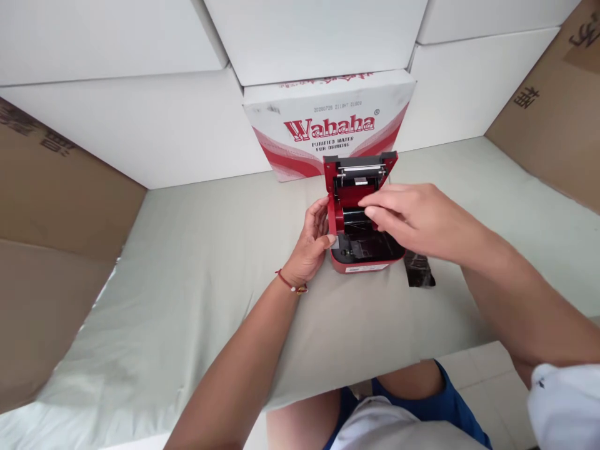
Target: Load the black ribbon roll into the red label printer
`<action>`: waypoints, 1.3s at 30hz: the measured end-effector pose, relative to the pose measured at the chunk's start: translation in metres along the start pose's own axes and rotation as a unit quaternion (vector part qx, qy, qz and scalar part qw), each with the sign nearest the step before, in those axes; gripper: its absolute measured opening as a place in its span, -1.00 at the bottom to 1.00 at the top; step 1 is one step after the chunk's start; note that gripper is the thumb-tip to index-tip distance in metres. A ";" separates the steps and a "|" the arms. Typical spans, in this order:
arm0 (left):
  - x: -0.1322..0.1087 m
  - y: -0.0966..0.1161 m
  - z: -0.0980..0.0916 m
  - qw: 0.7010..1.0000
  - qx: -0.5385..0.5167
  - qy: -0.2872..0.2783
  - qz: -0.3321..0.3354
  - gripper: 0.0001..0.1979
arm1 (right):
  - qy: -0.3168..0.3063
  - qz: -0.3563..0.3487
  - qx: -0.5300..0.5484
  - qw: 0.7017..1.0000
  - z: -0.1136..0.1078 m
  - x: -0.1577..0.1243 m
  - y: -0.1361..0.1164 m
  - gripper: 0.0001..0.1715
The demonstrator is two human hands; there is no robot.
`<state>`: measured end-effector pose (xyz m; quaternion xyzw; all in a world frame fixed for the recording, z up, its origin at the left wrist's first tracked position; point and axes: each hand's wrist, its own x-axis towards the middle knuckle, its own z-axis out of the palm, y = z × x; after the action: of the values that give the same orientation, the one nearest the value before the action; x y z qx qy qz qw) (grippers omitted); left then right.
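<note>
A red and black label printer stands on the cloth-covered table with its lid raised. Inside it lies a shiny black ribbon roll, and dark glossy film stretches over the front part. My left hand grips the printer's left side, thumb at the front corner and fingers along the wall. Over the opening, my right hand has thumb and index finger brought together at the roll's right part. Whatever is between those fingertips is too small to make out. The hand covers the right end of the roll.
A Wahaha water carton stands right behind the printer, before a wall of white boxes. Brown cartons flank the table at left and right. A piece of black film lies beside the printer's right side.
</note>
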<state>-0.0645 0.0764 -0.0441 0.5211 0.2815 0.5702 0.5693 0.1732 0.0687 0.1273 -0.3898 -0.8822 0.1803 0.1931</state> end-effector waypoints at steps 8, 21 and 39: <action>0.003 0.001 0.002 0.999 -0.025 0.009 -0.018 -0.13 | -0.227 0.150 -0.270 0.924 0.029 0.081 -0.001 -0.72; 0.004 0.003 0.002 1.000 -0.023 0.006 -0.014 -0.16 | -0.045 0.128 -0.134 0.982 -0.001 0.020 -0.011 -0.72; 0.002 0.008 0.000 0.999 -0.027 0.019 -0.025 -0.24 | -0.034 0.239 -0.149 0.959 -0.008 -0.064 0.117 -0.51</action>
<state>-0.0668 0.0763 -0.0365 0.4878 0.2898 0.5726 0.5918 0.2892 0.0955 0.0664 -0.6075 -0.7861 0.1011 0.0536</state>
